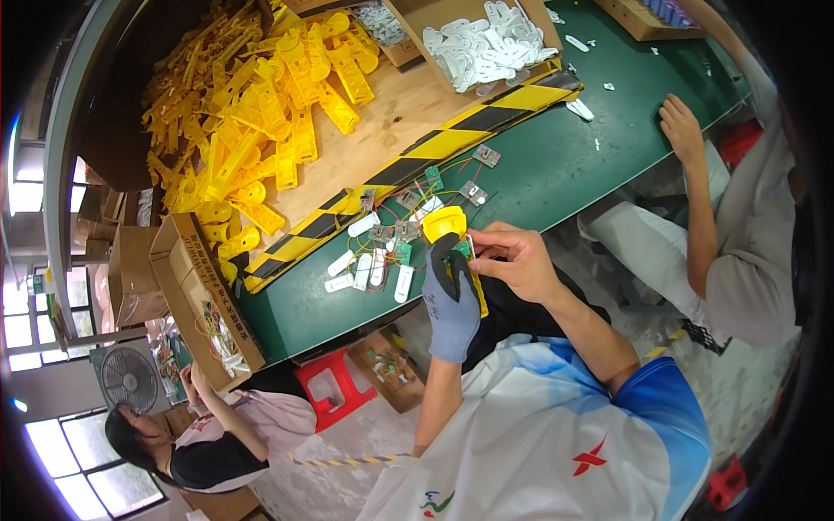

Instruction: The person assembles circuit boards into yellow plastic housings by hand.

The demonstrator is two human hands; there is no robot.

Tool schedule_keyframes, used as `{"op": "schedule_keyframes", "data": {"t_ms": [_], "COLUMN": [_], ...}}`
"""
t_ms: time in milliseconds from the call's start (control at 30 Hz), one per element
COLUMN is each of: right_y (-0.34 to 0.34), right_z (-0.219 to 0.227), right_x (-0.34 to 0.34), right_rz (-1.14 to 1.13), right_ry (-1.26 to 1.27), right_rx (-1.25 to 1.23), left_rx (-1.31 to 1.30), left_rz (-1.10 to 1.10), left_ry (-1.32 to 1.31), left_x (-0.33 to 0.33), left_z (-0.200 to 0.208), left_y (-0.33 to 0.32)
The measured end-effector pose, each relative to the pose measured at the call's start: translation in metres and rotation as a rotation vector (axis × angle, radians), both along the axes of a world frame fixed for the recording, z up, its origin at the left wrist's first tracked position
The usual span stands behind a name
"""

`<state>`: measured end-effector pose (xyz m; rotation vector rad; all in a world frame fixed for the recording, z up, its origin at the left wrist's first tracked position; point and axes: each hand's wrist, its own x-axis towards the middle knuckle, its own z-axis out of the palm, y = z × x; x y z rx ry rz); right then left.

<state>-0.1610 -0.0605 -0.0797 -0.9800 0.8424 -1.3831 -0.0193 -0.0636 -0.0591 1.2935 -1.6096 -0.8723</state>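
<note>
My left hand [453,300], in a grey glove with dark fingertips, is closed around a yellow plastic housing [445,223] with a rounded, cup-like end. A bit of green circuit board [462,248] shows inside the housing, beside the gloved fingers. My bare right hand [519,262] pinches at the housing's right edge; a small pale sliver shows at its fingertips, too small to name. Just beyond my left hand lie loose circuit boards [406,231] with red and green wires, along with several white oval plastic covers [377,267] on the green tabletop [539,165].
Yellow housings [295,78] are heaped on a wooden board edged with black-and-yellow tape [417,161]. A carton of white covers [486,43] stands at the back. At left is a long open carton [204,295]. Co-workers sit left and right; a red stool [334,391] stands below.
</note>
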Motion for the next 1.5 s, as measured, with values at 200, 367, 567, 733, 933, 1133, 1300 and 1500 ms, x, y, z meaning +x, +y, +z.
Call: {"op": "schedule_keyframes", "data": {"t_ms": [200,367,567,733,933,1133,1300,1500], "right_y": [-0.002,-0.002,-0.002,-0.004,-0.005,0.003,0.009,0.006], "right_z": [0.009,0.011,0.003,0.000,-0.001,0.021,0.032,0.093], "right_x": [0.001,0.006,0.012,0.013,0.016,0.010,-0.001,-0.033], "right_rz": [-0.060,-0.107,-0.073,-0.035,-0.060,-0.098,-0.065,0.021], "right_ry": [0.253,0.338,0.120,0.086,0.066,0.282,0.623,1.122], "right_rx": [-0.084,-0.107,0.014,0.051,0.006,-0.049,-0.289,-0.337], "left_rx": [-0.017,0.045,0.015,0.028,0.017,-0.035,0.096,0.478], "left_rz": [0.067,0.061,0.027,0.056,-0.006,0.016,0.009,-0.457], "left_ry": [-0.038,-0.032,-0.023,0.074,0.035,0.034,0.444,0.918], "left_x": [-0.007,-0.004,0.003,0.002,0.005,-0.003,-0.006,0.007], "left_z": [0.003,0.004,-0.005,-0.012,-0.011,-0.008,-0.025,0.016], "left_y": [-0.002,-0.005,-0.009,-0.009,-0.017,-0.012,0.006,0.021]}}
